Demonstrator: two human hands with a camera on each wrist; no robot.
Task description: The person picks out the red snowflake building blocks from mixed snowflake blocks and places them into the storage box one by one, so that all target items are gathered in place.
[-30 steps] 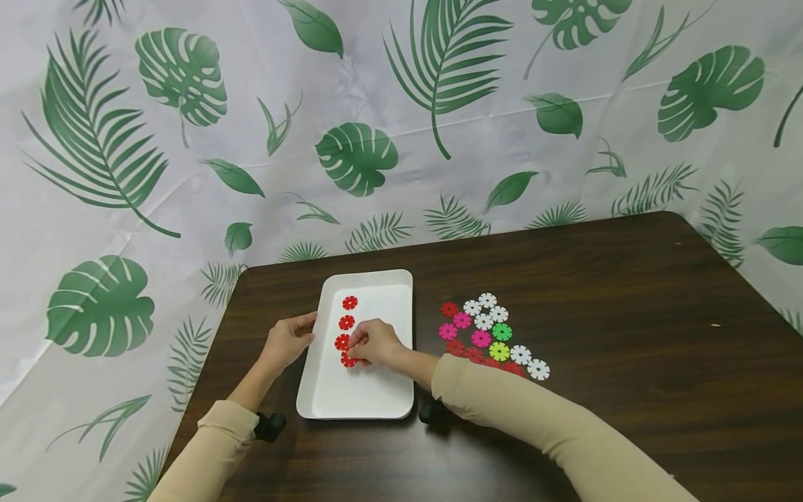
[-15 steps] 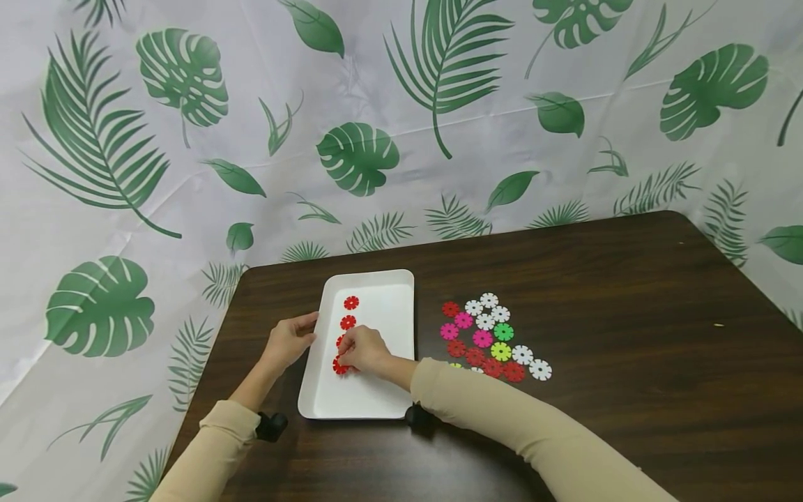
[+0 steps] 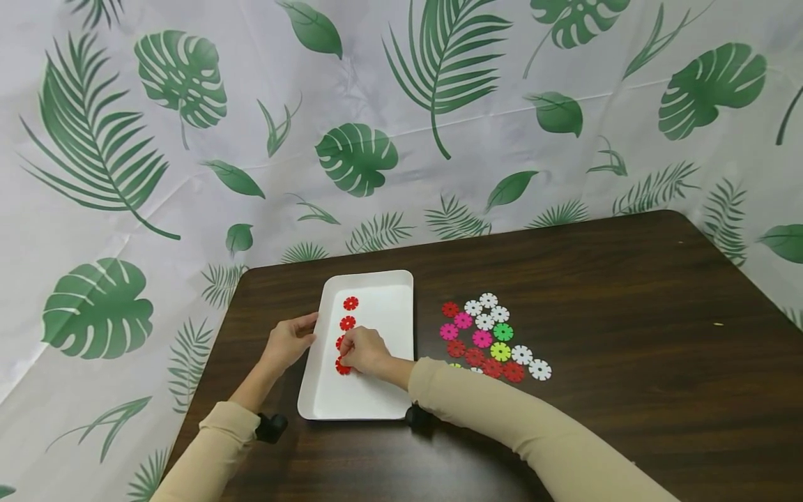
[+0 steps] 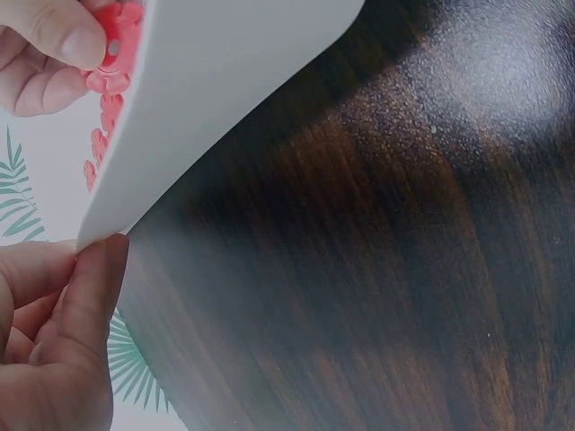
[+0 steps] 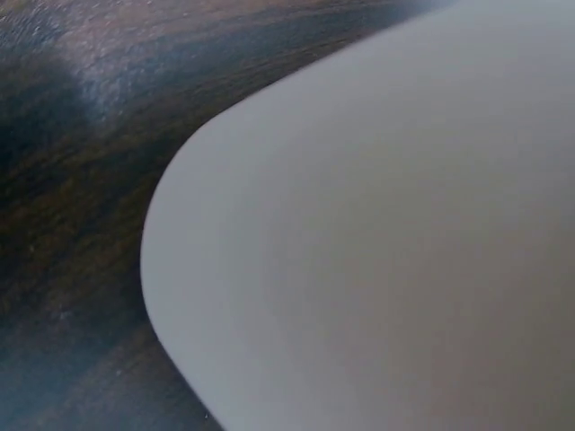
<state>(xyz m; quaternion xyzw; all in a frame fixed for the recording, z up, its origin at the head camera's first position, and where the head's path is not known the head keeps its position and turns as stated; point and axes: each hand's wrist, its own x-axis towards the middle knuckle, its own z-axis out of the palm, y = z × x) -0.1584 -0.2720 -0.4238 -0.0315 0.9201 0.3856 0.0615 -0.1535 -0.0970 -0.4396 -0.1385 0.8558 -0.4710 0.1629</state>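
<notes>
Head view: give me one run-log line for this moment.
right hand: pinches red disc in white tray | left hand: holds tray edge | loose discs: on table, right of tray

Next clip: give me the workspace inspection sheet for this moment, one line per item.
Surface: dark wooden table.
Job's things: white tray with a column of red discs; right hand pinches the nearest red disc.
Clutter: loose discs in red, pink, white, green and yellow right of the tray.
Grippers: left hand holds the tray's left edge.
Cables: nothing seen.
Surroundings: leaf-print backdrop.
</notes>
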